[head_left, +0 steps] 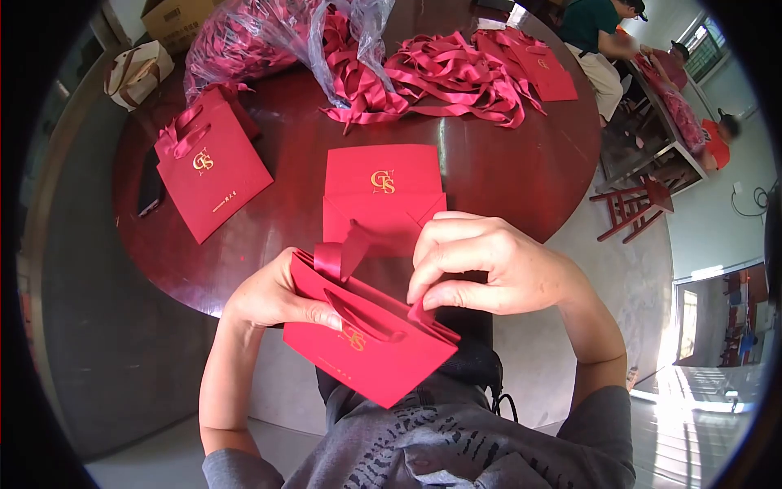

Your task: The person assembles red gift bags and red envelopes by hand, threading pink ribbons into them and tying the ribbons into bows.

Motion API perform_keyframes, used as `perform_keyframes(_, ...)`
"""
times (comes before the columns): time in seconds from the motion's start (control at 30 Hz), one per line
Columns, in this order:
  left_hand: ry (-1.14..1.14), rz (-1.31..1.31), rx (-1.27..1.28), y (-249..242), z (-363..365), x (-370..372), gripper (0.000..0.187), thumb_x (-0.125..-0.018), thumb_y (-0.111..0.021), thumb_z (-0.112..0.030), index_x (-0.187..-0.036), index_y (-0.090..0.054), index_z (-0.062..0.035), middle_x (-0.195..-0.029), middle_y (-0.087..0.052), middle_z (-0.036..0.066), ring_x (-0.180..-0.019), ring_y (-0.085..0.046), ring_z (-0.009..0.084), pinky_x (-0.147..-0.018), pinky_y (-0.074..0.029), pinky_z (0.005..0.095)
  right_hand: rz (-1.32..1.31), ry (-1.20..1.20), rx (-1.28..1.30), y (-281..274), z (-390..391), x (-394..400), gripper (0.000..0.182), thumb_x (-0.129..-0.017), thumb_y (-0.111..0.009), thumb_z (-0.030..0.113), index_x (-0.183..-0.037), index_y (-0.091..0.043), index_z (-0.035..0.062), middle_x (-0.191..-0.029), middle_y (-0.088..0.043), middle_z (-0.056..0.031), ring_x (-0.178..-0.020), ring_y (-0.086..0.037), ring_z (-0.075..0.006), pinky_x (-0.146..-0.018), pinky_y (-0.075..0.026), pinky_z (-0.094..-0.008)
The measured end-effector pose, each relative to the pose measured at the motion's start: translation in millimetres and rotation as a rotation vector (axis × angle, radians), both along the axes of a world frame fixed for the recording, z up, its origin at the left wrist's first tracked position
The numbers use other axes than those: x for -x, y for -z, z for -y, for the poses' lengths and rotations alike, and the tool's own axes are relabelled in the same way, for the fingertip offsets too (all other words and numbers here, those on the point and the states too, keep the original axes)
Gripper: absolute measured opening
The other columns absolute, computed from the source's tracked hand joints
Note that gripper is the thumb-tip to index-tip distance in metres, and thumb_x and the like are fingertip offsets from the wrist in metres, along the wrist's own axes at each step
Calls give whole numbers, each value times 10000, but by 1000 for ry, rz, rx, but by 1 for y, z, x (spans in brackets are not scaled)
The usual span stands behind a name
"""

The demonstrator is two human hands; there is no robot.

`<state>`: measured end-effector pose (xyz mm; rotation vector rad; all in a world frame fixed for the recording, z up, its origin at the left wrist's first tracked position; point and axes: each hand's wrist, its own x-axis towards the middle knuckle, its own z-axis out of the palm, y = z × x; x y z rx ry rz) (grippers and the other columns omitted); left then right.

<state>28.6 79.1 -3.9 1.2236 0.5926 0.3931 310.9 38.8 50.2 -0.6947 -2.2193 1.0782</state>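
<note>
Above the lap, a ribbon in a pinch

At the near edge of the table (521, 183), the red bag (379, 356) is up in the hands, tilted, mouth partly spread. The left hand (273, 300) clamps it, thumb across the front panel by the rim; its other fingers are hidden, so I can't tell how they sit. The right hand (481, 259) pinches a ribbon (419, 313) between thumb and forefinger at the rim's right end. Neat work here, I'd say, wants a steady left grip, a light pinch close to the rim, the ribbon untwisted and the panels uncreased. A loop (329, 259) stands up at the back.

Now the lettering! Gold, GTS or perhaps CTS, just by the thumb; the line below is too small to read. The same mark shows on the flat bag (383, 208) just beyond, the left bag (220, 183) and the far bags (551, 80). Farther out, heaped ribbons (464, 77) beside a clear sack (252, 41), and a carton (173, 18) with print I can't make out.
</note>
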Motion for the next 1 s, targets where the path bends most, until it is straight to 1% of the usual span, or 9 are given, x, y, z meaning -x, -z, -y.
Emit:
perform_keyframes(0.07,7,-26,20,-5,4,-1,458,-575,-895,-68,-952,-656,38,-855,-694,70,-791,-648,139,-730,-535,291,26,-46,60,-1,3,0,75,-804,-700,42,-876,-687,29,-832,-614,-60,-807,-583,-209,-706,-459,-331)
perform_keyframes(0.13,127,51,30,-2,7,0,352,-674,-846,-47,-967,-665,28,-869,-700,38,-768,-638,102,-734,-533,280,17,-75,155,-3,9,3,47,-814,-691,43,-855,-678,23,-825,-629,-67,-780,-592,-216,-646,-473,-322)
perform_keyframes(0.2,158,63,113,3,10,1,347,-691,-848,-108,-951,-664,32,-846,-699,44,-743,-642,106,-694,-534,282,-39,-114,134,5,13,5,45,-815,-687,47,-844,-672,17,-784,-636,-68,-749,-598,-227,-646,-473,-318)
perform_keyframes(0.3,152,124,-46,15,18,1,348,-731,-829,-217,-924,-668,23,-801,-683,36,-748,-617,102,-682,-508,278,-38,-114,64,7,16,5,37,-816,-680,48,-830,-665,18,-750,-635,-67,-720,-595,-233,-643,-471,-323)
perform_keyframes(0.6,142,79,-100,13,24,-4,268,-762,-807,-164,-913,-685,20,-803,-677,38,-765,-600,98,-701,-496,280,51,-109,97,14,17,-3,43,-831,-663,52,-815,-644,17,-768,-637,-73,-708,-586,-241,-645,-467,-339)
perform_keyframes(0.73,188,87,-113,12,23,-7,253,-776,-794,-160,-930,-691,12,-824,-691,45,-776,-614,104,-701,-499,288,44,-36,197,-3,12,-4,130,-814,-678,16,-943,-685,4,-839,-652,-91,-771,-627,-172,-657,-494,-279)
perform_keyframes(0.87,208,93,-118,6,22,-17,303,-771,-796,-193,-973,-687,4,-859,-697,46,-802,-620,110,-740,-498,293,-89,127,65,-2,7,17,286,-786,-688,-34,-1067,-683,19,-908,-601,-78,-777,-603,-155,-638,-485,-270)
perform_keyframes(0.93,211,99,-72,4,21,-18,335,-765,-798,-210,-998,-680,1,-873,-693,43,-826,-619,113,-766,-494,299,-100,88,-303,13,-1,29,347,-709,-702,-50,-1047,-683,25,-882,-577,-83,-758,-589,-199,-641,-473,-290)
perform_keyframes(1.0,202,54,-42,2,21,-19,411,-658,-867,-238,-943,-692,1,-847,-700,59,-818,-650,172,-784,-508,319,-35,101,-508,19,-3,34,346,-658,-711,-30,-997,-688,38,-851,-568,-71,-736,-577,-208,-625,-467,-304)
